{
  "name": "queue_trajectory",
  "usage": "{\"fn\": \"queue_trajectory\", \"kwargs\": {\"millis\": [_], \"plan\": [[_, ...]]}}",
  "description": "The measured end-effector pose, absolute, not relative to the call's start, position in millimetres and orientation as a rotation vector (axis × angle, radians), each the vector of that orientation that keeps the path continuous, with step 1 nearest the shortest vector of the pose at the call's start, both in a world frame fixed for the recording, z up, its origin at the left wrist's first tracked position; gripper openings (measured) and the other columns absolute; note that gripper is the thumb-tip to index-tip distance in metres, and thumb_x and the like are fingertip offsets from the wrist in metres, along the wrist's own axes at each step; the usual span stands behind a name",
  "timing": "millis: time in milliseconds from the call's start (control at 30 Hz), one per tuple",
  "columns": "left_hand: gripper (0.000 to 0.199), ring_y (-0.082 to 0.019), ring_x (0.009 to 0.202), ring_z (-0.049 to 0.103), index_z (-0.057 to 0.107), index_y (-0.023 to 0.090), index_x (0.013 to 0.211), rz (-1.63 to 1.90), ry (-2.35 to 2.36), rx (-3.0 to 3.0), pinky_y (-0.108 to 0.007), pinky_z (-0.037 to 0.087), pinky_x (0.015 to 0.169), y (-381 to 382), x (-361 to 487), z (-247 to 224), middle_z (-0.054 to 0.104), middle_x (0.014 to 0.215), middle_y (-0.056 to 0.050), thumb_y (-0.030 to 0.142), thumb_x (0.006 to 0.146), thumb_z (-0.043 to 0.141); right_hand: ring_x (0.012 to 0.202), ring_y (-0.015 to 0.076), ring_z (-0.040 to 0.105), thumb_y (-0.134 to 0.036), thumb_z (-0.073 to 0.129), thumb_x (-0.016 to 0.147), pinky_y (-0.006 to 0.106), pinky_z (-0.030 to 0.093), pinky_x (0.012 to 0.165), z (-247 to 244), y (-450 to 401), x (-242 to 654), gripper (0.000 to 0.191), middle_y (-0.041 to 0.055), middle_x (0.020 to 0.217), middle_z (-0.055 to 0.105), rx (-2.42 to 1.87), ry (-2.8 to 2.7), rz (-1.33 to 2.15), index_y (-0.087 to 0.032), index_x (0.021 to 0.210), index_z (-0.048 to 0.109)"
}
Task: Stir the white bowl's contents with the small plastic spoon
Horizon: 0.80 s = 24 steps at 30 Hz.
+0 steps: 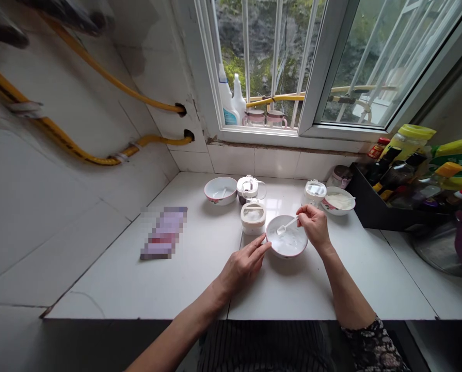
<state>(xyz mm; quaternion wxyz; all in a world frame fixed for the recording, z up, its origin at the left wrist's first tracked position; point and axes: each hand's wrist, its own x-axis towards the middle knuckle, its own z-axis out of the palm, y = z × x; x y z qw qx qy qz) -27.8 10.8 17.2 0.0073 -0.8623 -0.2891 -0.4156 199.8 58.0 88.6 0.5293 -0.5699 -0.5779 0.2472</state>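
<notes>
Right hand (314,223): pinched the handle of a white spoon (291,224) between thumb and fingers.
White spoon: slanted down to the left, its tip within the rim of the white bowl (288,253); contact with the contents could not be told.
Left hand (247,261): lay with fingers extended against the bowl's left rim, grasping nothing.
White bowl: stood upright on the counter (138,292) between the hands, its pale contents too indistinct to name.
Stirring or scooping: seemed the step in hand, the left hand bracing.
Next spoon stroke: would have called for a level tip and a steady rim.
Pale container (253,223): stood just beside the bowl, behind the left fingertips.
Right-hand jar (314,193): stood behind the right hand, near a filled bowl (336,211).
</notes>
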Motion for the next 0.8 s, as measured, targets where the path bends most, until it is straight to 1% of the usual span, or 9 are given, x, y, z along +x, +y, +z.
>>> {"fn": "queue_trajectory", "kwargs": {"millis": [100,233,367,600,800], "plan": [[0.046,-0.023,0.119,0.066,0.052,0.018,0.138,-1.298,-0.905,-2.698,-0.033,0.062,0.092,10.8,-28.3,16.4,0.062,0.136,-0.015,0.004,0.095,0.044,0.049,0.0152,0.054,-0.022,0.048,0.064,0.027,0.042,0.055,85.9,56.7,193.6,0.012,-0.0015,0.048,0.058,-1.411,-1.501,0.518,-0.022,0.059,0.059],[0.045,-0.023,0.119,0.066,0.050,0.018,0.139,-1.290,-0.910,-2.700,-0.032,0.063,0.089,10.7,-29.0,16.3,0.062,0.136,-0.015,0.006,0.097,0.044,0.046,0.0151,0.055,-0.021,0.048,0.064,0.027,0.044,0.055,81.3,56.6,187.3,0.012,-0.0020,0.045,0.059,-1.385,-1.526,0.676,-0.022,0.060,0.059],[0.043,-0.024,0.117,0.067,0.052,0.018,0.137,-1.300,-0.900,-2.692,-0.033,0.064,0.088,10.4,-28.8,17.2,0.062,0.135,-0.016,0.006,0.096,0.045,0.046,0.0151,0.055,-0.024,0.050,0.064,0.026,0.044,0.053,80.7,58.0,189.3,0.011,-0.0020,0.045,0.060,-1.357,-1.396,0.804,-0.021,0.061,0.061],[0.039,-0.024,0.117,0.068,0.055,0.015,0.132,-1.285,-0.900,-2.688,-0.033,0.063,0.089,11.2,-28.2,16.3,0.063,0.132,-0.018,0.004,0.096,0.044,0.043,0.0124,0.049,-0.026,0.054,0.058,0.025,0.041,0.051,89.8,59.9,195.3,0.010,-0.0023,0.042,0.058,-1.284,-1.160,1.012,-0.020,0.057,0.061],[0.039,-0.024,0.117,0.067,0.055,0.015,0.131,-1.288,-0.895,-2.675,-0.032,0.063,0.089,12.0,-28.9,14.9,0.064,0.131,-0.018,0.004,0.095,0.044,0.045,0.0124,0.050,-0.025,0.056,0.056,0.027,0.042,0.053,92.6,60.8,199.8,0.009,-0.0012,0.042,0.059,-1.247,-1.085,1.082,-0.019,0.057,0.063]]}}
